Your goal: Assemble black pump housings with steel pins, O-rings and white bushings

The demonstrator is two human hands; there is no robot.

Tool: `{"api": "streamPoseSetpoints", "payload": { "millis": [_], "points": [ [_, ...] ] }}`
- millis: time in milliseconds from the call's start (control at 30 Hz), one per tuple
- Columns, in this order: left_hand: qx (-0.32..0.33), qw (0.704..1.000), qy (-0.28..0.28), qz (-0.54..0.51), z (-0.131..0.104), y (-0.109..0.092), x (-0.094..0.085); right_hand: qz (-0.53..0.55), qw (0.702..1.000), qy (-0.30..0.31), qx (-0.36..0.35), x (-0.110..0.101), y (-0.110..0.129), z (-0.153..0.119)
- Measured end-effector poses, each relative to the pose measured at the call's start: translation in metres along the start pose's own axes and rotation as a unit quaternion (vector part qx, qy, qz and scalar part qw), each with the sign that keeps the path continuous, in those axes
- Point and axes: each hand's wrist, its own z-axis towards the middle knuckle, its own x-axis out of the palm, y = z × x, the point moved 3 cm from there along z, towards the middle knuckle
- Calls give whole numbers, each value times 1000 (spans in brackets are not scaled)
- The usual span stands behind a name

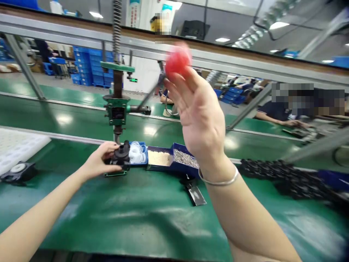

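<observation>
My left hand (99,160) is closed around a black plastic housing (121,154), which sits on the small base directly under the green hand press (117,111). Raised at the centre right is my right hand (200,112), palm toward me, its fingers at the red ball knob (178,60) of the press lever (151,96). The knob and fingertips are smeared by motion, so the exact grip is partly hidden. Just right of the housing, a blue bin (145,154) holds white rings (137,153).
Beside the rings stand a bin of small beige pieces (159,158) and a bin of metal pins (185,158). A black-and-silver piece (196,194) lies in front. Black parts (289,178) are piled right. Another housing (19,171) and a white tray (21,145) are left.
</observation>
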Motion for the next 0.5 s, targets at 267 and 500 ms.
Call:
{"api": "streamPoseSetpoints", "payload": {
  "millis": [267,500],
  "points": [
    [-83,979,186,13,-62,32,127,-467,692,348,427,-102,-140,-108],
    [-59,965,244,76,-52,25,153,-447,696,326,458,-140,-186,-162]
  ]
}}
